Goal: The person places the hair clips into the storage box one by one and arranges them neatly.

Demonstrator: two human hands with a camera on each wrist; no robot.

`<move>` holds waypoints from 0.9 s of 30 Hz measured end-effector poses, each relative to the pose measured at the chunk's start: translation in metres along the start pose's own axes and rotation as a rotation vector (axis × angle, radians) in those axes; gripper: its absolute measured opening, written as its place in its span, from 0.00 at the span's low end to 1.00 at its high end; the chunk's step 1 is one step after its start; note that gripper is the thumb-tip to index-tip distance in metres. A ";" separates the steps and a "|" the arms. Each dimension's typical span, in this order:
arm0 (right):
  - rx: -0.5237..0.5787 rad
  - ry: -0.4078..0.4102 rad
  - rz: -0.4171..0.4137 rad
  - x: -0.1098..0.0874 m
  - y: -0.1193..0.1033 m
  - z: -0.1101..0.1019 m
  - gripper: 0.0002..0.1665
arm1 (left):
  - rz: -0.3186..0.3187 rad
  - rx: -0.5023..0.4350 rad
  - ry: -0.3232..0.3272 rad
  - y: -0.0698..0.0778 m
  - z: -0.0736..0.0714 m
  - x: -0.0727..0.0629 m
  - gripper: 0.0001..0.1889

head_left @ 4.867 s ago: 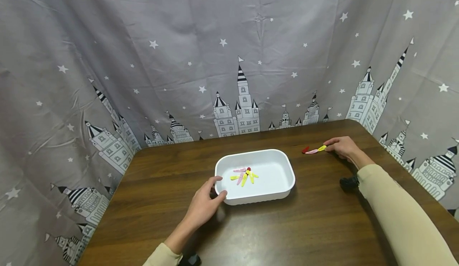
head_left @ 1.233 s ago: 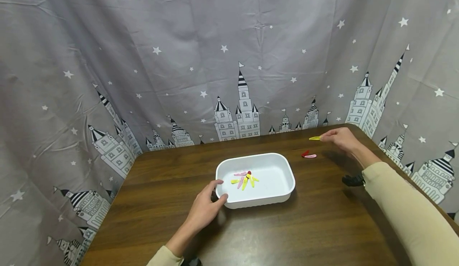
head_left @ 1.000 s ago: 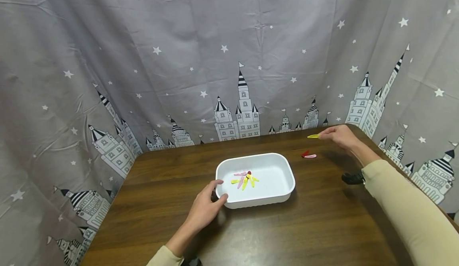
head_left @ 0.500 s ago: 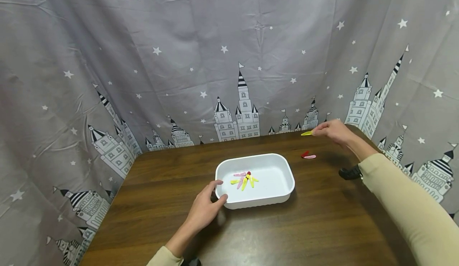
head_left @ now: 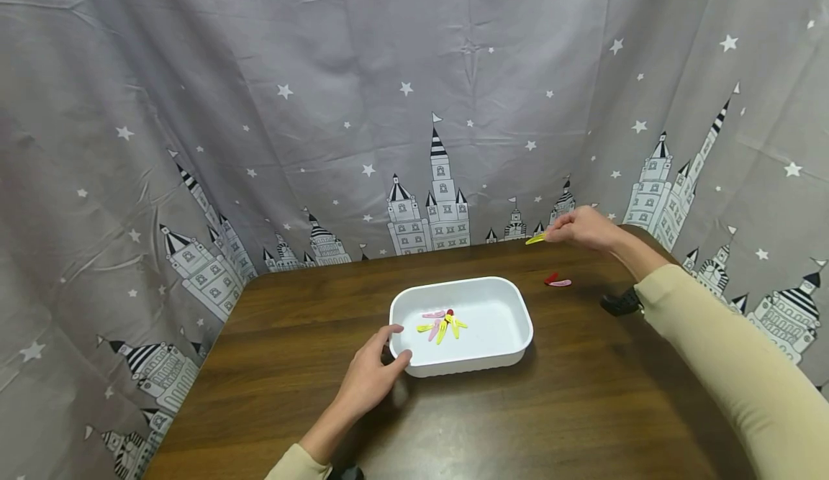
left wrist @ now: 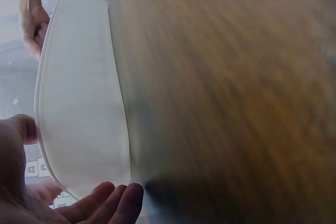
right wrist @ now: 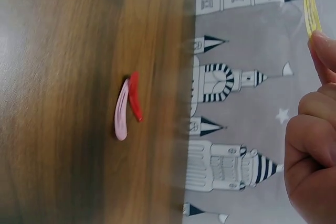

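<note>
My right hand [head_left: 586, 228] pinches one end of a yellow snap hair clip [head_left: 535, 238] above the table's far right part; its open slots show in the right wrist view. Below that hand, a pink hair clip [right wrist: 121, 114] and a red hair clip [right wrist: 135, 95] lie on the wood with ends touching. My left hand [head_left: 370, 373] holds the left end of a white tray [head_left: 499, 332], thumb and fingers round its corner. Inside the tray, several yellow hair clips [head_left: 442, 332] and pink hair clips [head_left: 433, 314] overlap around something small and red [head_left: 450, 311], partly covered.
The brown wooden table [head_left: 311, 307] ends close behind the tray at a grey curtain [head_left: 311, 106] printed with castles and stars. Wood surface lies between the tray and the loose clips.
My right hand has lifted the yellow hair clip from beside the pink and red ones and carried it up and leftward. My left hand and the tray stay put.
</note>
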State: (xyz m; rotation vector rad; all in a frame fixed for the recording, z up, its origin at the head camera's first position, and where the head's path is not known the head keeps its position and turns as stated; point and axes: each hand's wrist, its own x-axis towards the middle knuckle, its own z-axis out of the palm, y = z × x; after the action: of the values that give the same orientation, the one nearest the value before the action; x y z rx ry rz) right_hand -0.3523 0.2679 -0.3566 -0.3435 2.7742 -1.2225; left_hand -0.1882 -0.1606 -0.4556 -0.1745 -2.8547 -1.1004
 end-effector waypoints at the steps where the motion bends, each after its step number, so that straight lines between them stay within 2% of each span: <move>1: 0.000 -0.006 -0.009 0.000 -0.003 0.001 0.19 | -0.001 -0.002 0.000 0.000 0.000 0.000 0.23; 8: 0.032 -0.080 -0.058 0.007 -0.020 0.010 0.15 | -0.004 -0.012 0.001 0.000 0.000 0.001 0.23; 15: -0.003 -0.144 -0.074 0.012 -0.037 0.022 0.13 | -0.006 -0.017 -0.001 0.001 -0.001 0.000 0.23; 27: -0.002 -0.270 -0.121 0.020 -0.064 0.043 0.09 | 0.002 -0.022 -0.009 0.001 0.000 0.000 0.24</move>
State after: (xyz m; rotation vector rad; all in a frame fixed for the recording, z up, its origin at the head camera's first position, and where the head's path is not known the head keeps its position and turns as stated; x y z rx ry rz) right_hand -0.3535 0.1905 -0.3378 -0.6341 2.5551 -1.1036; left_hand -0.1878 -0.1601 -0.4548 -0.1847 -2.8507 -1.1343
